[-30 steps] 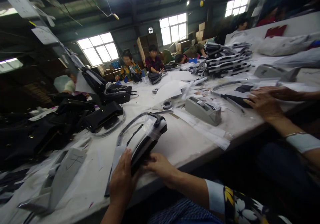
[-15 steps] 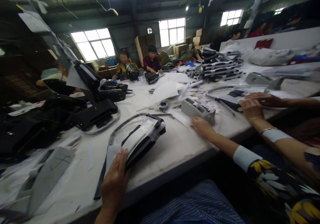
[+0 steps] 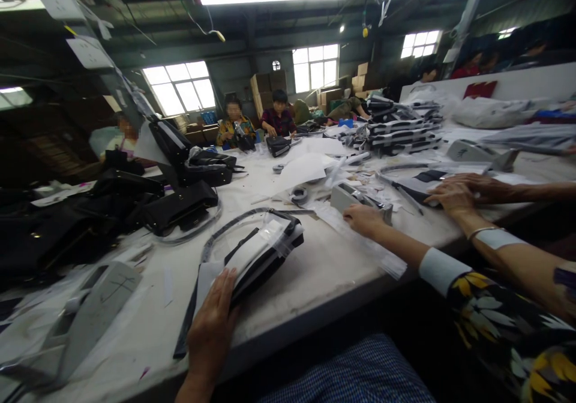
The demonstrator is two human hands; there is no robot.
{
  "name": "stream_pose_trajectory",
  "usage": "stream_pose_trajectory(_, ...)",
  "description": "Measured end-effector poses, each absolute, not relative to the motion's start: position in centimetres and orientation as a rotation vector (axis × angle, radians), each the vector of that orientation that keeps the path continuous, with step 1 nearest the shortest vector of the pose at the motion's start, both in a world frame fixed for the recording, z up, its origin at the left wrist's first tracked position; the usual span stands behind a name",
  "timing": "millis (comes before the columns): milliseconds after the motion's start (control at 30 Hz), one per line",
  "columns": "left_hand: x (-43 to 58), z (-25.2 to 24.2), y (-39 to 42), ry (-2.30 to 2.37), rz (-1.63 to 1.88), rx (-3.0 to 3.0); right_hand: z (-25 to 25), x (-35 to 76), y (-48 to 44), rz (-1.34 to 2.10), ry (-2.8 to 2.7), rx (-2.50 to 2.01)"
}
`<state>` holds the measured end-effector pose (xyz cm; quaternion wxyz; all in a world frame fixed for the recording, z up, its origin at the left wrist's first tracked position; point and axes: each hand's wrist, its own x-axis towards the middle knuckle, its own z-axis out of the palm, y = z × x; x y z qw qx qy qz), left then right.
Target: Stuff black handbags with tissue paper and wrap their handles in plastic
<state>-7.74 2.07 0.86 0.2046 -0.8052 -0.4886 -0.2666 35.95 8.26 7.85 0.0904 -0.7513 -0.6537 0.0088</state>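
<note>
My left hand (image 3: 211,325) lies flat, fingers stretched, on the near end of a black bag (image 3: 265,259) that is partly wrapped in white paper and clear film, with a grey strap looping out behind it. The bag rests near the table's front edge. My right hand (image 3: 366,220), in a white cuff and flowered sleeve, reaches across to the near end of a grey tape dispenser (image 3: 348,194). Its fingers are curled there, and what they pinch is hidden. A long clear strip (image 3: 382,258) lies under that wrist.
A co-worker's two hands (image 3: 463,192) press on a black piece at the right. Black bags (image 3: 180,205) pile up at the left, and a stack of wrapped ones (image 3: 402,124) stands far right. A second grey dispenser (image 3: 90,319) sits near left. Several people sit at the far end.
My right hand left the bag and reached right to the tape dispenser. My left hand stayed on the bag's near end.
</note>
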Motion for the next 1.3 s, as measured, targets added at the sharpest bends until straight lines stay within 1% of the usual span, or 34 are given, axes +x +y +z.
stream_pose_trajectory(133,-7.7,1.0,2.1,-1.384,-0.739,-2.248,9.3,34.0,6.9,0.042,-2.061,-2.038)
stream_pose_trajectory(233,-7.5,0.8,2.2,-1.435,-0.745,-2.225,9.5,31.4,4.1,0.161,-2.209,-1.866)
stream_pose_trajectory(267,-7.4,0.7,2.2,-1.445,-0.748,-2.217,9.4,30.5,3.0,0.25,-2.269,-1.799)
stream_pose_trajectory(367,-7.2,0.6,2.2,-1.458,-0.765,-2.205,8.6,28.5,0.5,0.664,-2.388,-1.609)
stream_pose_trajectory(400,-7.2,0.6,2.2,-1.465,-0.772,-2.206,8.2,28.1,0.2,0.753,-2.365,-1.577)
stream_pose_trajectory(433,-7.2,0.7,2.2,-1.474,-0.776,-2.207,7.6,27.8,0.2,0.769,-2.312,-1.568)
stream_pose_trajectory(567,-7.2,0.9,2.1,-1.502,-0.781,-2.213,4.0,26.2,2.4,0.434,-2.115,-1.62)
stream_pose_trajectory(667,-7.1,1.1,2.0,-1.518,-0.815,-2.211,1.1,24.0,4.3,0.407,-2.226,-1.624)
stream_pose_trajectory(733,-7.0,1.2,2.2,-1.539,-0.844,-2.199,0.0,22.1,5.5,0.436,-2.333,-1.487)
stream_pose_trajectory(867,-6.9,1.6,3.2,-1.588,-0.925,-2.123,0.6,17.9,9.5,0.484,-2.445,-1.164)
stream_pose_trajectory(967,-7.0,2.2,4.0,-1.623,-1.002,-2.047,1.8,15.7,11.4,0.465,-2.399,-1.191)
stream_pose_trajectory(1033,-7.3,2.6,4.2,-1.651,-1.039,-2.001,1.9,15.5,10.3,0.444,-2.358,-1.237)
stream_pose_trajectory(1167,-7.8,2.4,4.0,-1.706,-1.057,-1.968,0.0,17.8,3.9,0.487,-2.368,-1.252)
stream_pose_trajectory(1233,-7.6,2.0,3.9,-1.681,-1.032,-2.001,-0.9,19.1,1.5,0.532,-2.407,-1.246)
stream_pose_trajectory(1300,-7.2,1.6,4.0,-1.617,-0.996,-2.042,-1.1,19.3,0.9,0.557,-2.428,-1.236)
